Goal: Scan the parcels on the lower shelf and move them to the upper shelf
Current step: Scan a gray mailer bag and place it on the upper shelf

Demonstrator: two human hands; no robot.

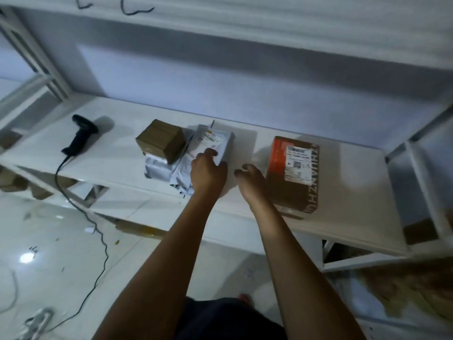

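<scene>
Grey mailer parcel (215,141) lies on the shelf (122,158), long axis pointing away, under the nearer left grip (208,168), fingers laid on its near end, hold unclear; right grip (250,175) hovers just beside, loosely curled, empty.

place: probably parcel stockroom | evidence: white metal shelving (117,153), labelled parcels (291,175), corded barcode scanner (81,136)

Dim, bluish, softly blurred; glare spot on floor (56,244), edges bowed.
</scene>
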